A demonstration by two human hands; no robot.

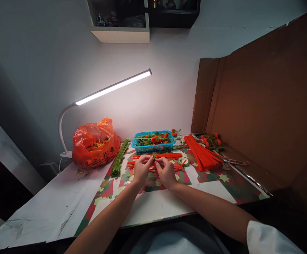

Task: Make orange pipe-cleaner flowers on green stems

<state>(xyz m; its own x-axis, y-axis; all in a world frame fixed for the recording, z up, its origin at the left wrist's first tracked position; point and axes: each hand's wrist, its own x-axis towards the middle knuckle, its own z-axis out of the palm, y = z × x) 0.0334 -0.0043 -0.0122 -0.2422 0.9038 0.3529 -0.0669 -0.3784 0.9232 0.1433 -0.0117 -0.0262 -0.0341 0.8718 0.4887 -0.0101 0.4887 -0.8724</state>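
Note:
My left hand (142,170) and my right hand (166,172) meet over the middle of the table, fingertips pinched together. Between them shows a small green piece (154,157), too small to tell its exact kind. Loose orange-red chenille stems (169,155) lie just behind and beneath the hands, partly covered by them. To the right of my right hand lies a roll of pale green tape (183,162). Farther right, a thick bundle of orange-red chenille stems (203,154) is fanned out. A bundle of green stems (120,158) lies left of my left hand.
Behind the hands stands a blue basket (153,149) holding orange flowers with green stems. More orange flowers (211,140) and scissors (235,162) lie at right, beside a tall cardboard wall (261,98). An orange plastic bag (96,144) and a lit lamp (113,87) stand left.

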